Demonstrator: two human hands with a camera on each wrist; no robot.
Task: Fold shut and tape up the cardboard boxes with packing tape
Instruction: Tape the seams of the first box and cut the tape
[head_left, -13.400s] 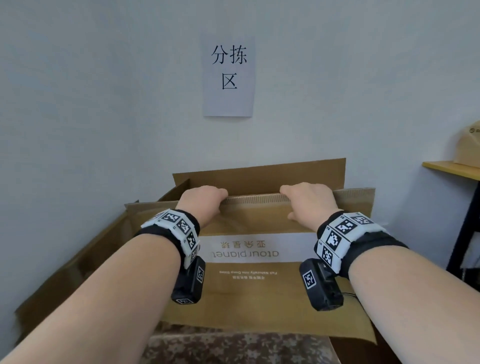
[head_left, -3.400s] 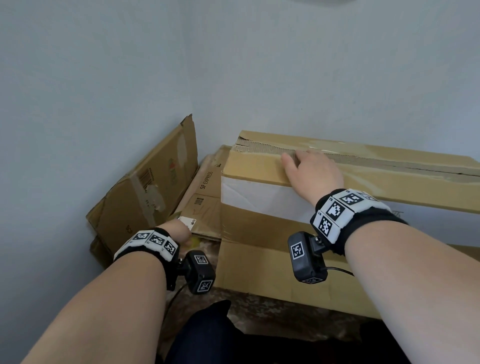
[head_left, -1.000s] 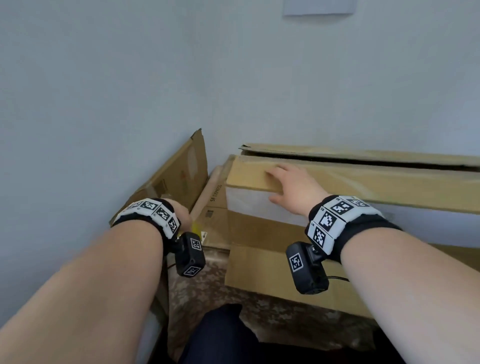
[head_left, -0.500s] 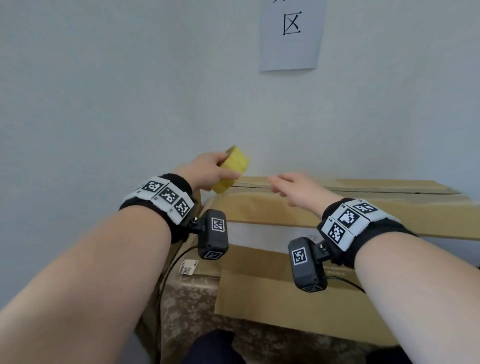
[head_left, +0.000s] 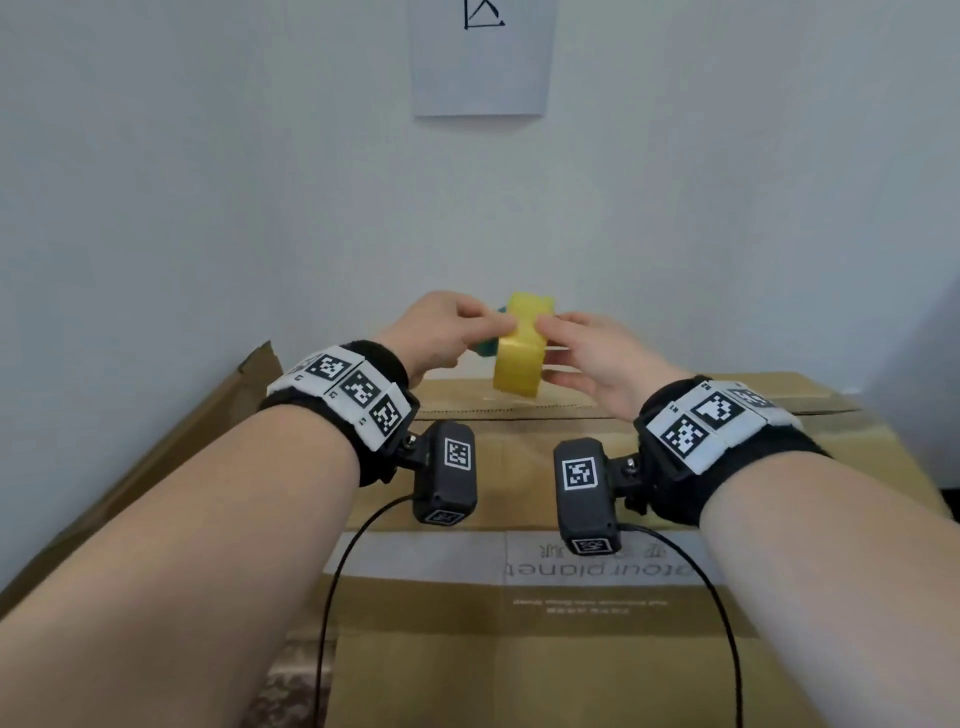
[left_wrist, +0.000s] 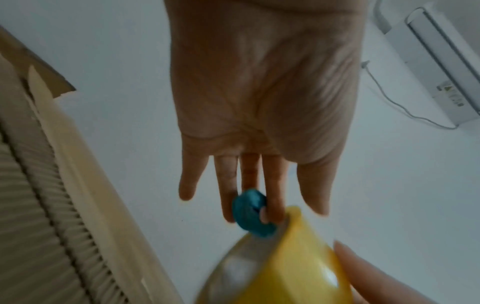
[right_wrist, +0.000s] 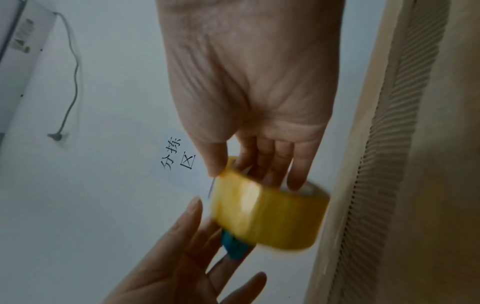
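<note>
**Tape roll held between both hands above the closed box**

Tape was the hinge of the moment. Nearest the camera lay the cardboard box (head_left: 519, 623), flaps folded down, its centre seam running left to right under the wrists. Above the seam's far side, the yellow tape roll (head_left: 521, 347) stood on edge, its hole facing sideways. The left hand (head_left: 447, 332) held it from the left, fingers by a blue piece (left_wrist: 253, 214) at the core. The right hand (head_left: 597, 358) pinched its rim, thumb on the outer face, probably seeking the loose end. Both hands sat equally close. Beyond, a paper sign (head_left: 479, 57) hung on the wall.
</note>
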